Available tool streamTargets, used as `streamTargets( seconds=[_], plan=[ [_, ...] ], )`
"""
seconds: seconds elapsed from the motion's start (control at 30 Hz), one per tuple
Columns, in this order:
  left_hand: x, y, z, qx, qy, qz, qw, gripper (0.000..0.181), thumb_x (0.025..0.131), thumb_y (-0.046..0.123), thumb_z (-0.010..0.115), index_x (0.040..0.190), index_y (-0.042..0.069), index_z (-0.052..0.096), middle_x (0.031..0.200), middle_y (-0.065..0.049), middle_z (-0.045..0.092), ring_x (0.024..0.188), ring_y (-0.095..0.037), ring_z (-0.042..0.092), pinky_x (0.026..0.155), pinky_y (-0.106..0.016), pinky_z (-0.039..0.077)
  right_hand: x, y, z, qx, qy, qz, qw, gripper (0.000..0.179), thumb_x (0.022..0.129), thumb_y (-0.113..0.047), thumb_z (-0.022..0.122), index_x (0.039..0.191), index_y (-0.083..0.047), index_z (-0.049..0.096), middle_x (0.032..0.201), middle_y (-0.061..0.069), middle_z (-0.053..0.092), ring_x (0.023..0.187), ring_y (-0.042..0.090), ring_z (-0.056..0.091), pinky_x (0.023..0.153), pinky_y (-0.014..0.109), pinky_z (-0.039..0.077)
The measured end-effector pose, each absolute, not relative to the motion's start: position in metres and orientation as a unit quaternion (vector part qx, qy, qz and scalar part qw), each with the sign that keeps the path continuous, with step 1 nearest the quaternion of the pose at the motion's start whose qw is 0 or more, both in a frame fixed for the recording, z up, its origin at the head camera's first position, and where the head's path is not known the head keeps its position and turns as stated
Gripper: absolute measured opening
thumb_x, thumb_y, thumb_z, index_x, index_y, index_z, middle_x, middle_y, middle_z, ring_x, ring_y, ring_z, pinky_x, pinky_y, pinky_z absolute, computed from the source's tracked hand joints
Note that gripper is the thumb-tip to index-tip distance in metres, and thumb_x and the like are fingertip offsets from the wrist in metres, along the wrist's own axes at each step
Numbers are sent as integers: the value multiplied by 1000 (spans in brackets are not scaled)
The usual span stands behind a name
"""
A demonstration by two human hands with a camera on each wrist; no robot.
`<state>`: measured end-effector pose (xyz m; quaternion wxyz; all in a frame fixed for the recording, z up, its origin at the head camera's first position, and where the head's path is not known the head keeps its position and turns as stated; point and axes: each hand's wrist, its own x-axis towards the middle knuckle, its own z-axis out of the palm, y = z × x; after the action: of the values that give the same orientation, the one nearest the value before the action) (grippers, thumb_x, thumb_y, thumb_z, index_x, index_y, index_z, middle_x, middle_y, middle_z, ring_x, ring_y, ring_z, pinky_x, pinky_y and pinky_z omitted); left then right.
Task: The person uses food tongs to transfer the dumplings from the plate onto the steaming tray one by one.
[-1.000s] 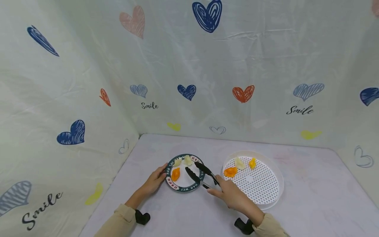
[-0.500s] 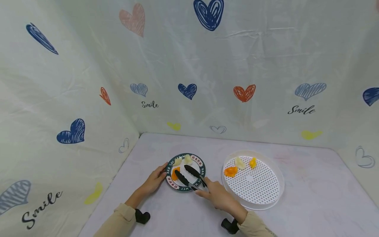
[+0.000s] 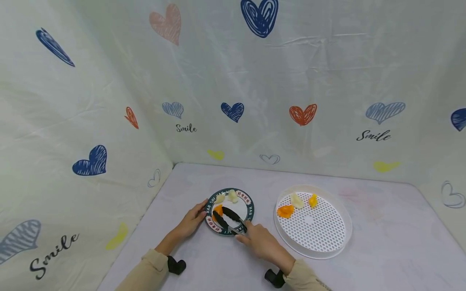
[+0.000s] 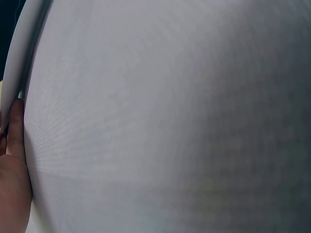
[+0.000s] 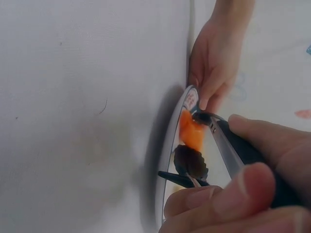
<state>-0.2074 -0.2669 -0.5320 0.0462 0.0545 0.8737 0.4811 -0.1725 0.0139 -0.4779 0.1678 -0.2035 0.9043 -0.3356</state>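
My left hand holds the left rim of a round plate, white with a dark green lettered border. In my right hand is a pair of tongs with black tips, which are spread around an orange food piece on the plate. The right wrist view shows the tongs' scalloped black tip close beside that orange piece. Two pale food pieces, one of them a lump toward the back, lie on the plate's far side.
A white round tray with a perforated base stands to the right of the plate. On it lie an orange piece, a pale piece and a small yellow piece. A heart-printed curtain hangs behind the table.
My right hand has moved left with the tongs, bringing their tips from the plate's right side to around the orange piece. My left hand has stayed at the rim.
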Motion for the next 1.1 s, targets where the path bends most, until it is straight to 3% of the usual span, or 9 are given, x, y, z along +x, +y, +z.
streamTargets(
  seconds=[0.13, 0.5, 1.1],
  plan=[
    [-208, -266, -531, 56, 874, 481, 45, 52, 106, 12, 47, 154, 1, 33, 156, -22, 35, 145, -40, 28, 117, -54, 22, -171, 13, -478, -204, 903, -338, 168, 66, 99, -40, 61, 136, 14, 50, 72, 8, 54, 61, 19, 51, 48, 30, 40],
    [-210, -265, -533, 59, 870, 488, 49, 52, 106, 11, 47, 154, 0, 32, 157, -20, 33, 146, -38, 26, 118, -53, 22, -170, 13, -481, -189, 908, -335, 168, 69, 99, -44, 59, 139, 11, 49, 77, 10, 54, 65, 21, 51, 49, 31, 40],
    [-207, -268, -533, 63, 873, 482, 40, 51, 105, 8, 47, 153, -2, 33, 156, -23, 34, 145, -40, 27, 118, -53, 22, -163, 42, -454, -209, 901, -352, 141, 75, 100, -50, 53, 146, 8, 41, 56, -1, 40, 46, 11, 39, 41, 22, 34]
  ],
)
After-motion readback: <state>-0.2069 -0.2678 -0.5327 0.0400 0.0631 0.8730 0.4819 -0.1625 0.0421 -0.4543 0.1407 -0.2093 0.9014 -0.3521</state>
